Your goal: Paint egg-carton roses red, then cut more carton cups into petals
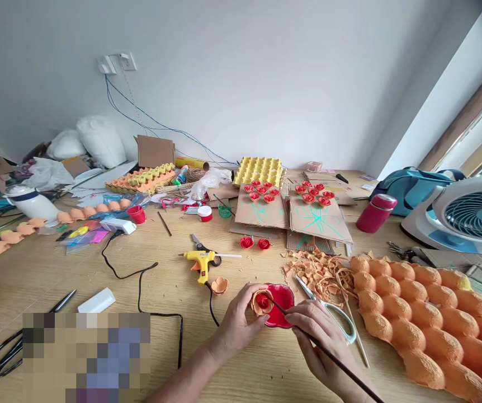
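My left hand [239, 319] pinches a small orange egg-carton flower [261, 302] whose centre is painted red. My right hand [319, 336] grips a thin dark paintbrush [333, 361], its tip touching the flower's centre. Right behind the flower sits a red dish of paint [282, 299] on the wooden table [165, 268]. An unpainted orange flower [220, 285] lies just left of it, beside a yellow glue gun [201, 261].
An orange egg tray [425, 313] lies at right, with scissors [333, 313] and a heap of orange scraps [316, 271] beside it. Cardboard sheets [291, 215] carry several red flowers. A fan [471, 215], red bottle [375, 214], black cable [140, 291] and craft clutter fill the back.
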